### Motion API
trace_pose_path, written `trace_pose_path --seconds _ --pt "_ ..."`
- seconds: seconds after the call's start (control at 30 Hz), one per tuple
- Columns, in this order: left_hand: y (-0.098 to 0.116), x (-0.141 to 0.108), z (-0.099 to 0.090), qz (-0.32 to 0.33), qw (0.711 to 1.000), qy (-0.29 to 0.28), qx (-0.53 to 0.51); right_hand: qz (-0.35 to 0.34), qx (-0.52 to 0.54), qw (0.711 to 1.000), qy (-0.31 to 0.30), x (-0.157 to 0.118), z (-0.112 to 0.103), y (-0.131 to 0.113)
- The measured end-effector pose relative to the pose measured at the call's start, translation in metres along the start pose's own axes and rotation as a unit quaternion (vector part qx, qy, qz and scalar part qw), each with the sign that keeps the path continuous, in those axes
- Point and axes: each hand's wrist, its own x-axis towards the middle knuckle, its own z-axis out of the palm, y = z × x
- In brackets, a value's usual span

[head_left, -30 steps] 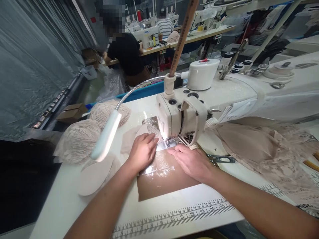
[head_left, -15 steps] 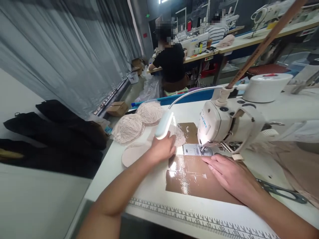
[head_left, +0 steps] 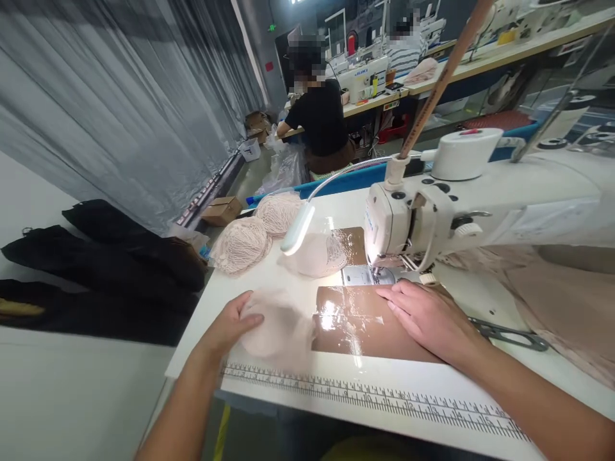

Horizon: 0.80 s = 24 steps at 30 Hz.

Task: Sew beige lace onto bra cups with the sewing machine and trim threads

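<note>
My left hand [head_left: 235, 323] pinches the edge of a pale beige bra cup [head_left: 276, 330], which is smeared by motion over the front left of the table. My right hand [head_left: 418, 314] lies flat with fingers stretched on the brown taped sheet [head_left: 346, 320], its fingertips just in front of the sewing machine's needle area. The white sewing machine [head_left: 389, 224] stands behind that hand. Left of its metal needle plate [head_left: 358, 276] rests another beige cup with a lace edge [head_left: 314, 255], under the small lamp [head_left: 298, 229].
Stacks of lace-covered cups [head_left: 243, 243] sit at the table's back left. Dark scissors [head_left: 509, 333] and beige fabric [head_left: 562, 294] lie at the right. A printed ruler strip [head_left: 355, 392] runs along the front edge. A co-worker [head_left: 321, 115] sits at another machine beyond.
My left hand has moved from beneath the lamp toward the front left and now holds the beige cup that lay there. My right hand stays on the brown sheet. The view has shifted somewhat.
</note>
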Motion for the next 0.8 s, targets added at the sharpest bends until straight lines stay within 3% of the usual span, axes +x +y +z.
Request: trace_pose_path --seconds 0.07,0.13,0.27,0.37,0.5,0.63,0.7,0.8 --pt "0.017 0.002 0.020 0.020 0.987 -0.107 -0.117 0.017 0.031 0.999 0.007 0.000 -0.004 -0.002" --pt "0.035 0.016 0.042 0.047 0.975 -0.189 -0.108 0.040 0.084 0.995 0.034 -0.001 -0.010 -0.004" --pt "0.052 0.062 0.092 0.108 0.974 -0.198 0.016 0.048 0.189 0.978 0.077 -0.004 -0.024 -0.008" --pt "0.054 0.090 0.117 0.088 0.971 -0.220 0.009 -0.020 0.198 0.980 0.021 -0.006 -0.028 -0.012" --pt "0.060 0.111 0.123 0.061 0.955 -0.266 -0.119 -0.064 0.129 0.987 -0.065 -0.007 -0.024 -0.014" --pt "0.065 0.124 0.119 0.006 0.916 -0.283 -0.283 -0.076 0.099 0.990 -0.068 -0.007 -0.019 -0.012" --pt "0.067 0.128 0.116 0.016 0.916 -0.292 -0.274 -0.083 0.086 0.991 -0.061 -0.007 -0.018 -0.011" --pt "0.073 0.130 0.109 0.044 0.928 -0.332 -0.166 -0.091 0.070 0.992 -0.052 -0.007 -0.018 -0.011"
